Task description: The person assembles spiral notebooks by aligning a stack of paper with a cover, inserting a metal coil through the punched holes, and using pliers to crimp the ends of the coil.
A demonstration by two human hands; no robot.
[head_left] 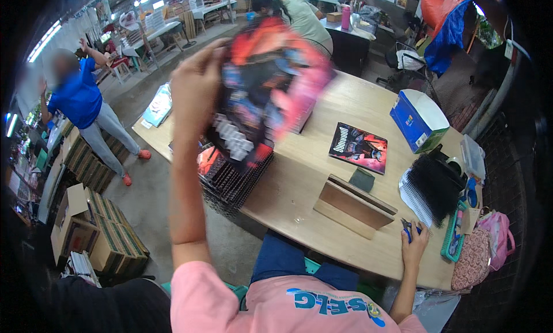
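Left grip: raised, closed on the upper left edge of a notebook, fingers behind and along the edge.
Notebook's look: thin, glossy, with a red, pink and black illustrated cover and blue patches; pale block lettering at one end; blurred, so finer detail cannot be told.
Notebook's direction: cover toward the camera, tilted; the lettered end points to the lower left, and the long axis slants from there to the upper right.
Notebook's place: in the air above the tabletop, in front of a stack of wire-bound notebooks; whether its lower corner touches the stack cannot be told.
Right grip: low on the tabletop, fingers curled around a blue-handled tool.
Middle: a wooden stand, a small dark block just behind it, and a flat notebook with a similar cover farther back.
Right side: a blue and white box, a bundle of black wire coils and a green basket.
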